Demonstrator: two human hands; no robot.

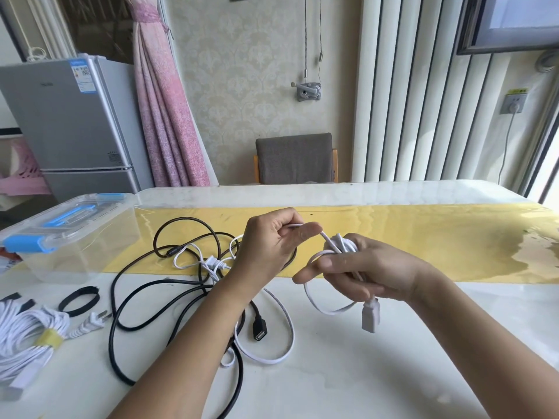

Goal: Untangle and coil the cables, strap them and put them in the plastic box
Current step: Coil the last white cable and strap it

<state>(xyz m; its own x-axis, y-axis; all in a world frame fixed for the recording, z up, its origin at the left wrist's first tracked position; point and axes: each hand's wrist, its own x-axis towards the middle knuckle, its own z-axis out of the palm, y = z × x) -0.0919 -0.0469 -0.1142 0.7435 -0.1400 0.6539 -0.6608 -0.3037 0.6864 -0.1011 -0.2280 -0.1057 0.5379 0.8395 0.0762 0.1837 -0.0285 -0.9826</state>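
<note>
Head view: both hands [266, 246] [363, 267] grip white cable [329, 311] above white table [378, 364], fridge [69, 122] behind.

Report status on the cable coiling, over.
Left hand pinches white cable, right hand grips its coil. Loose tail crosses black cable on table. Plastic box lid on.

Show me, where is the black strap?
In the head view, the black strap lies left on the table, between the box and the white plug.
</note>
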